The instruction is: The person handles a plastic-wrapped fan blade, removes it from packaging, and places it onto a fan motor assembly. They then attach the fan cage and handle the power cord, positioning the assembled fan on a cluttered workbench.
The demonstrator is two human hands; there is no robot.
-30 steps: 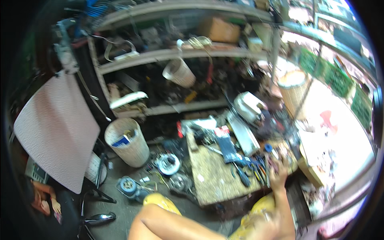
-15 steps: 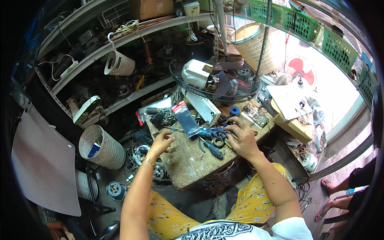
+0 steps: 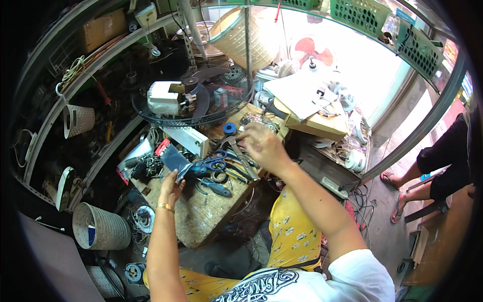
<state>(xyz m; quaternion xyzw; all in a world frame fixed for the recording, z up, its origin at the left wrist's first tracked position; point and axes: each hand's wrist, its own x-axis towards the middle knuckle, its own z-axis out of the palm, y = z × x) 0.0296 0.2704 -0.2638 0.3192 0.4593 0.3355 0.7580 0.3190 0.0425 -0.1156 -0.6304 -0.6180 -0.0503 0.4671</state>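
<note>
On the worn wooden workbench (image 3: 193, 226), my left hand (image 3: 171, 187) pinches the near end of a dark, clear-fronted plastic pouch (image 3: 174, 159) with a red top. My right hand (image 3: 264, 147) is raised, slightly blurred, over a hammer (image 3: 236, 147); its fingers are loosely bent and apart, with nothing seen in them. Between the hands lie blue-handled scissors (image 3: 217, 162), a roll of tape (image 3: 219, 176), a blue-and-black-handled tool (image 3: 216, 189) and several pliers and drivers. A blue spool (image 3: 229, 128) stands behind them. Beyond my right hand is a tray of small metal parts (image 3: 254, 119), partly covered.
A black fan guard (image 3: 191, 121) holding a white motor housing (image 3: 163, 98) sits at the back of the bench. A cardboard box (image 3: 317, 126) carries papers at the right. Round perforated bins (image 3: 103, 229) stand at the left. A person's legs (image 3: 427, 173) show at the far right.
The view has swung right, so the bench sits farther left. My left hand has moved onto the pouch's near end. My right hand has drawn off the scissors, uncovering the hammer.
</note>
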